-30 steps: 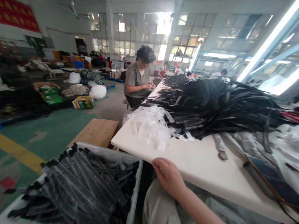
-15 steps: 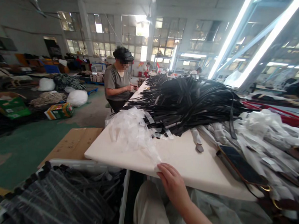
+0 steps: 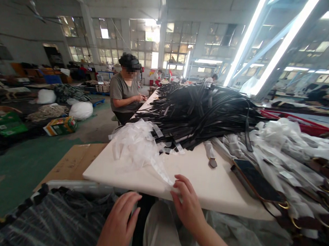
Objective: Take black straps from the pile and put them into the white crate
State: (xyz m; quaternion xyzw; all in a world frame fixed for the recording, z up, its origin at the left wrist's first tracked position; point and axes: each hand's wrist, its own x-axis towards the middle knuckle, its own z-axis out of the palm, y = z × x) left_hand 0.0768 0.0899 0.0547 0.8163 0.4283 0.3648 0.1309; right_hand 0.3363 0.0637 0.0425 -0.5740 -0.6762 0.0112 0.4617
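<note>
- Strip (image 3: 161, 172): it trails from the plastic heap (image 3: 134, 141), left of the frame's middle, down to the right hand (image 3: 189, 204) at lower centre.
- Right fingers: bent, with thumb and fingertips at the strip's tail; blur hides whether the pinch is tight, so I cannot tell.
- Left hand (image 3: 121, 217): lower centre-left, fingers lightly curved, thumb apart, nothing seen in them.
- Handling, as I judge it: thin film like this clings and creases, so a flat pinch close to the end and a slow, low pull would suit, with the left fingers ready to steady the film.
- A hard tug could drag neighbouring pieces along or tear the film.
- Worktop (image 3: 189, 178): pale, with a rounded near edge; black straps (image 3: 207, 107) are piled across its middle.
- Right of the frame: a phone (image 3: 257, 179) beside film-wrapped straps with brown tips and brass-coloured rings.
- Lower left: a bin (image 3: 77, 185) of wrapped black pieces, a carton (image 3: 73, 162) behind it.
- Room: green-painted floor (image 3: 34, 154), a seated co-worker (image 3: 123, 90) at centre-left, tall windows (image 3: 144, 44) behind, bright tube lamps (image 3: 286, 45) upper right.
</note>
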